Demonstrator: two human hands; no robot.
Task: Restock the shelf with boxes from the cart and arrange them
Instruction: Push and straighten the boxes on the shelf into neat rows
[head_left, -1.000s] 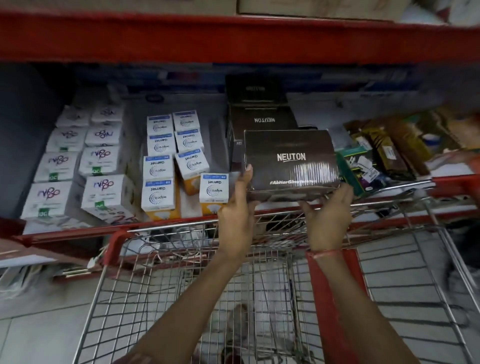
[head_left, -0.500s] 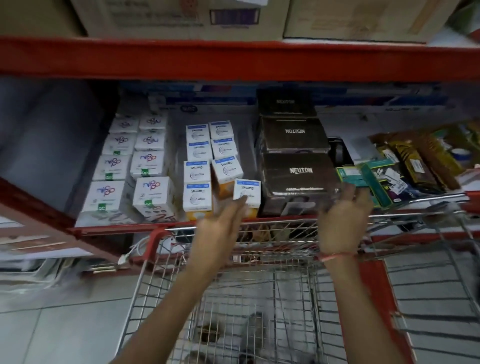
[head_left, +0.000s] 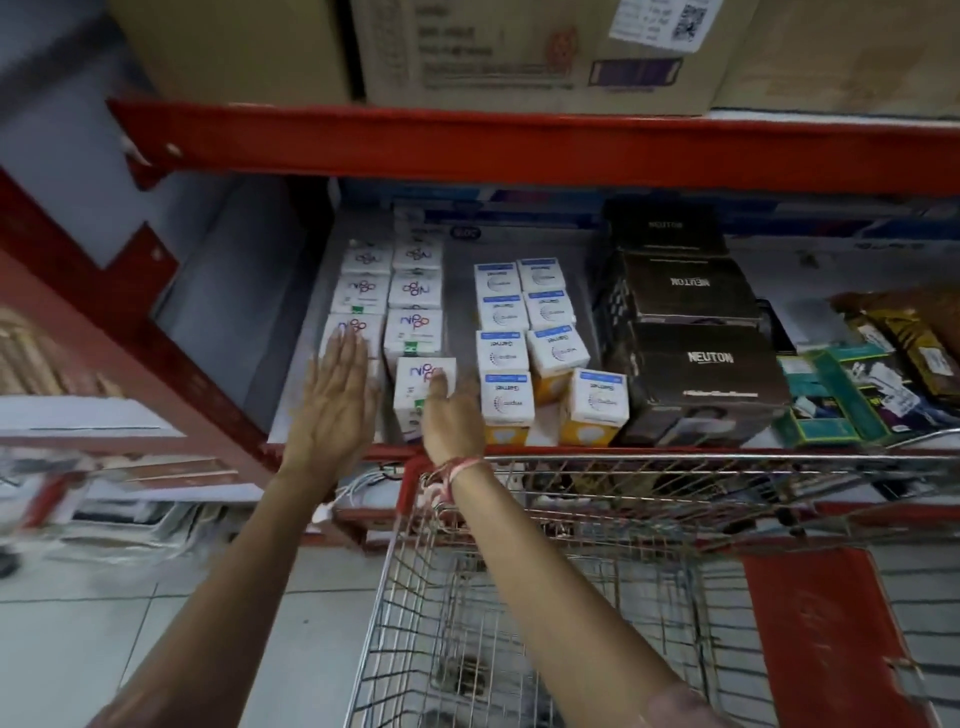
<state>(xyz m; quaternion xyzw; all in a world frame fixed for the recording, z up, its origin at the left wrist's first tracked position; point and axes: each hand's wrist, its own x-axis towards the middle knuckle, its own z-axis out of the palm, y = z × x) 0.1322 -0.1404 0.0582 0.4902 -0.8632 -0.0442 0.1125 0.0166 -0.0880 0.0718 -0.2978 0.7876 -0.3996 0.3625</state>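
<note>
Boxes on shelf (head_left: 519, 451): three black (head_left: 709, 374), perhaps eight white (head_left: 415, 338).

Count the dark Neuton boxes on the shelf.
3, in one row front to back: the front box at the shelf edge, the middle box behind it, the rear box deepest. More may be hidden beneath.

- Shop stockroom or store aisle.
- Red steel shelf (head_left: 519, 150) packed edge to edge with boxed goods (head_left: 511, 353).
- Wire cart (head_left: 571, 545) parked against its front edge.
- Cartons (head_left: 493, 52) above.

Brown cartons (head_left: 498, 52) above, packets (head_left: 904, 353), perhaps snacks, right; tiled floor (head_left: 156, 623) below.
</note>
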